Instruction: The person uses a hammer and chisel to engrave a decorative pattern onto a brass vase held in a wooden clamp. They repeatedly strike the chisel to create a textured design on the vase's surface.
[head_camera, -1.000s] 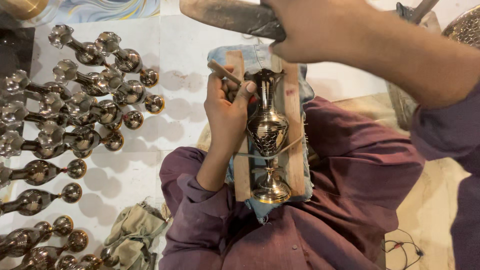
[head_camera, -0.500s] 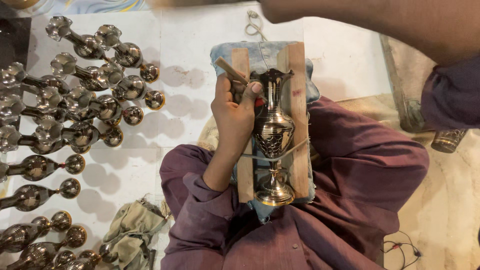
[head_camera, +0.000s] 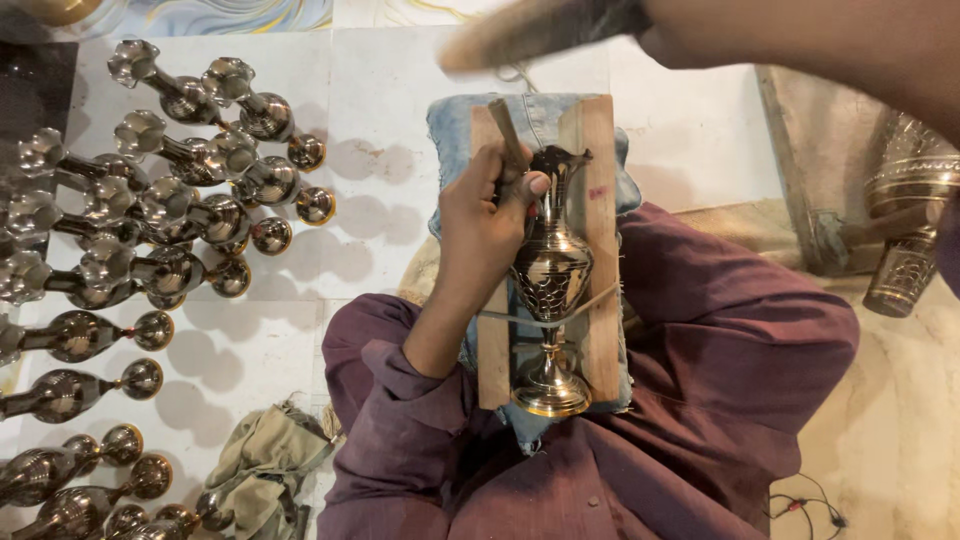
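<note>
Hands (head_camera: 480, 225) beside upright-lying vase (head_camera: 551, 270), mouth away.

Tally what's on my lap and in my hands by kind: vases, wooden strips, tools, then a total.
Brass vase: 1
Wooden strips: 2
Chisel, in the left hand: 1
Hammer, blurred, in the right hand: 1
Total: 5

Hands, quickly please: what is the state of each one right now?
Left hand: closed around a chisel set against the brass vase.
Right hand: closed on a blurred hammer, raised above the vase.
</note>
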